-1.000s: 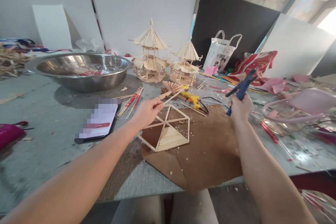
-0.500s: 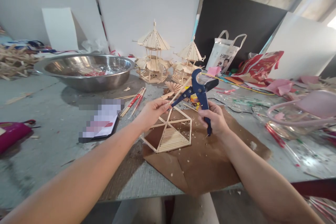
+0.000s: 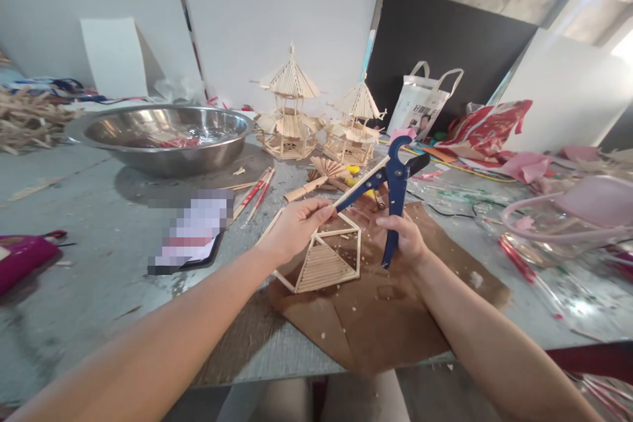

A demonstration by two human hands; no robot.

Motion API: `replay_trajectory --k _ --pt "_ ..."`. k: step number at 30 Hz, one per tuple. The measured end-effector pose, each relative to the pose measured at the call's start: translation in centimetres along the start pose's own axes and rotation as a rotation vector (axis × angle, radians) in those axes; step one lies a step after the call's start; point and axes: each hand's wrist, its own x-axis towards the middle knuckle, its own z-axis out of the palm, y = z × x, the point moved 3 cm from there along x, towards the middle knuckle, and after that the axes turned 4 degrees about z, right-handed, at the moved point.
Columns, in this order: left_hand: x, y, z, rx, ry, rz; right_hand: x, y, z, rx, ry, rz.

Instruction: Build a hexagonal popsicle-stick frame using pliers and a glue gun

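My left hand (image 3: pixel 301 229) is closed, pinching a thin wooden stick (image 3: pixel 363 179) that slants up to the right. Its fingertips are also at the end of one handle of a blue pipe cutter (image 3: pixel 397 178). My right hand (image 3: pixel 409 237) is wrapped round the other handle, thumb in front; the cutter's handles are spread and its hooked jaw points up. Below the hands lies a flat hexagonal stick frame (image 3: pixel 359 254) with spokes, one triangle filled by parallel sticks (image 3: pixel 326 267). My left hand covers part of it. Brown paper (image 3: pixel 395 323) lies beneath the frame.
Two stick-built pavilions (image 3: pixel 289 115) stand at the back beside a steel basin (image 3: pixel 198 155). A phone (image 3: pixel 195 231) and red-wrapped chopsticks (image 3: pixel 254 194) lie to the left. A folded fan (image 3: pixel 329 171) sits beyond my hands. On the right are a pink lid (image 3: pixel 593 208) and plastic scraps.
Both hands have moved slightly right and nearer to me with the cutter and stick. The cutter's head sits lower and farther right. My left hand now covers more of the hexagonal frame.
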Motion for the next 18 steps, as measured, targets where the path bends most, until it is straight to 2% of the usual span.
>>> replay_trajectory --k 4,11,15,18 --pt "0.0 -0.1 0.3 -0.041 -0.051 -0.016 0.2 -0.3 -0.1 -0.028 0.014 0.023" --pt "0.2 -0.6 -0.3 -0.043 -0.040 -0.020 0.1 -0.3 -0.5 -0.094 0.026 0.090" --pt "0.5 -1.5 -1.6 -0.099 0.102 0.008 -0.1 -0.4 -1.2 -0.116 0.075 0.116" --pt "0.7 -2.6 -3.1 -0.110 0.251 -0.057 0.1 -0.6 -2.0 -0.134 0.122 0.106"
